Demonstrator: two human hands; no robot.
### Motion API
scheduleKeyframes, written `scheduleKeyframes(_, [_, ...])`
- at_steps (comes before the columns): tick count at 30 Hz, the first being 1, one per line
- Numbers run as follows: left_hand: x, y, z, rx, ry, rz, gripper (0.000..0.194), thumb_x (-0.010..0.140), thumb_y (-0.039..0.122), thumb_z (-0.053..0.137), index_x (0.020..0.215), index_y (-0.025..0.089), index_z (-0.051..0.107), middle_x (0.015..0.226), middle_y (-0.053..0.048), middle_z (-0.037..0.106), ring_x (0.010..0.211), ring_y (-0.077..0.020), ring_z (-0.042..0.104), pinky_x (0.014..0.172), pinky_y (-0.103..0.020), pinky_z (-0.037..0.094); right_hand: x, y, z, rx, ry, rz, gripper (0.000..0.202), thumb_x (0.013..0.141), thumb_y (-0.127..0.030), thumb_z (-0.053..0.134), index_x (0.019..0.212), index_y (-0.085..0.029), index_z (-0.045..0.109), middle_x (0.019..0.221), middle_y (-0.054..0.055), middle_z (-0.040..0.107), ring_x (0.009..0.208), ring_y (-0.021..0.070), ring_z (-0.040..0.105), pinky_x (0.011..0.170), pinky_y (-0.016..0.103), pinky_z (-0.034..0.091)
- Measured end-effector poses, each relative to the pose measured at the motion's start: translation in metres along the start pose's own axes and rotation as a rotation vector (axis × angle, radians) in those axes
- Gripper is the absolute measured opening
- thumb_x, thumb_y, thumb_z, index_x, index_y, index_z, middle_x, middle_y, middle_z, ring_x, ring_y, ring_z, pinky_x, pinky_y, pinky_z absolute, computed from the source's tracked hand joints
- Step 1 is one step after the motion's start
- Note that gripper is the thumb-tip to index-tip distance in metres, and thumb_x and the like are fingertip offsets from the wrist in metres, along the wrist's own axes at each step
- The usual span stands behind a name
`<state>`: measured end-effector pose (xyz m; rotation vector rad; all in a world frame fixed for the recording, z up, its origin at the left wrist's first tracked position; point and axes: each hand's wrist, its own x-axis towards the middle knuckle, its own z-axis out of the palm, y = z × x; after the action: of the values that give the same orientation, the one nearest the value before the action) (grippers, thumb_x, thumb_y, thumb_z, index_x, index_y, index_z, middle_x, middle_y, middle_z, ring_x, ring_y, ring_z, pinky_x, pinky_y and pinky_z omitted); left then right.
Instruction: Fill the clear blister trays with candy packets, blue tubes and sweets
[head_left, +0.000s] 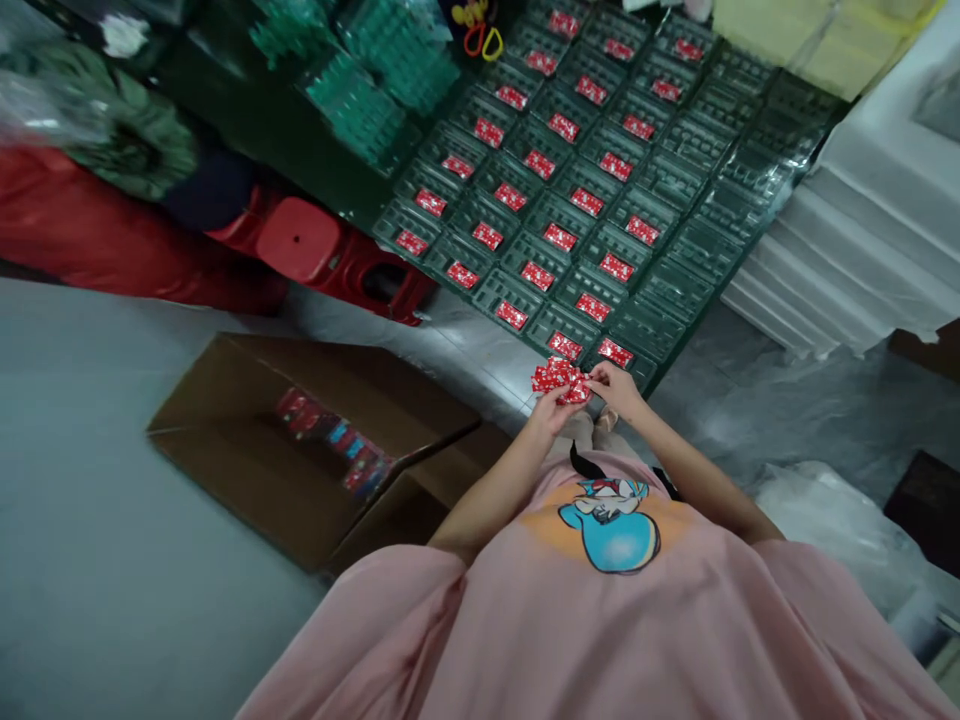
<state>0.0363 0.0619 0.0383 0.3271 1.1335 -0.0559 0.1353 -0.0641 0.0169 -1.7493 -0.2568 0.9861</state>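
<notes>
My left hand (553, 412) is closed around a fanned bunch of red and white packets (556, 377), held in front of my body near the table's edge. At the bunch's right side, the fingers of my right hand (609, 384) pinch one of its packets. Just beyond my hands, clear plastic trays (499, 285) lie in rows on the dark green table. Many trays hold one red packet each, such as the packet (616, 351) nearest my right hand. The trays in the right-hand rows (664, 290) show no red packet.
An open cardboard box (247, 440) with colourful packs inside stands at the lower left. Red stools (300, 240) are beside the table's left edge. Green plastic pieces (360, 115) lie on the table's far left. White stacked sheets (832, 240) stand at the right.
</notes>
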Motion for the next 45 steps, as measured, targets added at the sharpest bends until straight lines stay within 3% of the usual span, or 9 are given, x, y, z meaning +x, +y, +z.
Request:
scheduleKeyframes(5, [0.003, -0.011, 0.005, 0.021, -0.031, -0.037, 0.039, 0.074, 0.006, 0.056, 0.109, 0.021, 0.064, 0.111, -0.013, 0.069, 0.116, -0.0307, 0.060, 0.106, -0.054, 0.040, -0.003, 0.011, -0.010, 0.150, -0.035, 0.146, 0.019, 0.066, -0.028, 0.065, 0.083, -0.021, 0.063, 0.070, -0.002, 0.064, 0.065, 0.0147, 0.060, 0.066, 0.028, 0.049])
scheduleKeyframes(10, [0.011, -0.019, 0.019, 0.003, -0.084, -0.041, 0.035, 0.076, 0.010, 0.059, 0.109, 0.020, 0.063, 0.105, -0.013, 0.071, 0.114, -0.0301, 0.062, 0.105, -0.054, 0.041, -0.007, 0.014, -0.028, 0.169, 0.019, 0.132, 0.018, 0.069, -0.035, 0.061, 0.079, -0.021, 0.065, 0.070, -0.001, 0.066, 0.064, 0.0152, 0.061, 0.066, 0.029, 0.051])
scheduleKeyframes(14, [0.022, -0.020, 0.042, -0.018, -0.104, -0.037, 0.031, 0.077, 0.010, 0.060, 0.108, 0.016, 0.062, 0.103, -0.011, 0.072, 0.113, -0.0289, 0.062, 0.106, -0.053, 0.041, -0.001, 0.015, -0.045, 0.076, 0.095, 0.081, 0.018, 0.070, -0.037, 0.061, 0.076, -0.021, 0.065, 0.069, -0.001, 0.065, 0.065, 0.0150, 0.060, 0.067, 0.028, 0.050])
scheduleKeyframes(19, [0.042, -0.018, 0.075, -0.086, -0.029, 0.044, 0.020, 0.077, 0.006, 0.060, 0.095, 0.013, 0.065, 0.091, -0.010, 0.072, 0.106, -0.0278, 0.065, 0.103, -0.054, 0.045, 0.017, 0.009, -0.073, 0.100, 0.158, 0.071, 0.021, 0.070, -0.038, 0.061, 0.079, -0.019, 0.065, 0.067, -0.001, 0.064, 0.062, 0.0139, 0.059, 0.066, 0.027, 0.049])
scheduleKeyframes(22, [0.054, -0.010, 0.086, -0.143, 0.046, 0.102, 0.018, 0.075, 0.003, 0.063, 0.090, 0.012, 0.064, 0.088, -0.009, 0.071, 0.107, -0.0286, 0.064, 0.102, -0.055, 0.045, 0.032, 0.004, -0.088, 0.097, 0.186, 0.084, 0.027, 0.070, -0.041, 0.060, 0.084, -0.018, 0.065, 0.072, 0.001, 0.066, 0.064, 0.0133, 0.059, 0.065, 0.026, 0.048])
scheduleKeyframes(29, [0.057, 0.018, 0.074, -0.285, -0.003, 0.278, 0.035, 0.081, 0.006, 0.058, 0.115, 0.013, 0.060, 0.110, -0.013, 0.069, 0.118, -0.0284, 0.059, 0.103, -0.052, 0.045, 0.075, 0.010, -0.106, 0.006, 0.194, 0.026, 0.027, 0.072, -0.041, 0.057, 0.082, -0.017, 0.064, 0.071, 0.001, 0.065, 0.066, 0.0144, 0.059, 0.066, 0.027, 0.048])
scheduleKeyframes(34, [0.049, 0.008, 0.069, -0.337, 0.092, 0.348, 0.034, 0.083, 0.007, 0.055, 0.116, 0.011, 0.059, 0.109, -0.015, 0.069, 0.117, -0.0282, 0.060, 0.102, -0.050, 0.047, 0.093, 0.020, -0.112, -0.133, 0.134, -0.028, 0.020, 0.074, -0.035, 0.055, 0.081, -0.019, 0.065, 0.074, 0.002, 0.067, 0.071, 0.0164, 0.061, 0.072, 0.028, 0.049])
scheduleKeyframes(39, [0.043, -0.009, 0.064, -0.369, 0.148, 0.306, 0.029, 0.082, 0.007, 0.055, 0.111, 0.012, 0.059, 0.107, -0.015, 0.070, 0.117, -0.0283, 0.060, 0.102, -0.051, 0.046, 0.097, 0.017, -0.092, -0.222, 0.107, -0.051, 0.016, 0.075, -0.026, 0.054, 0.083, -0.018, 0.065, 0.078, 0.003, 0.068, 0.071, 0.0160, 0.060, 0.074, 0.027, 0.048])
scheduleKeyframes(45, [0.038, -0.009, 0.057, -0.373, 0.180, 0.306, 0.027, 0.081, 0.008, 0.057, 0.107, 0.014, 0.060, 0.107, -0.013, 0.070, 0.119, -0.0274, 0.059, 0.102, -0.049, 0.046, 0.098, 0.019, -0.073, -0.346, 0.134, -0.094, 0.020, 0.076, -0.023, 0.054, 0.093, -0.019, 0.066, 0.080, 0.002, 0.066, 0.073, 0.0157, 0.059, 0.078, 0.028, 0.047])
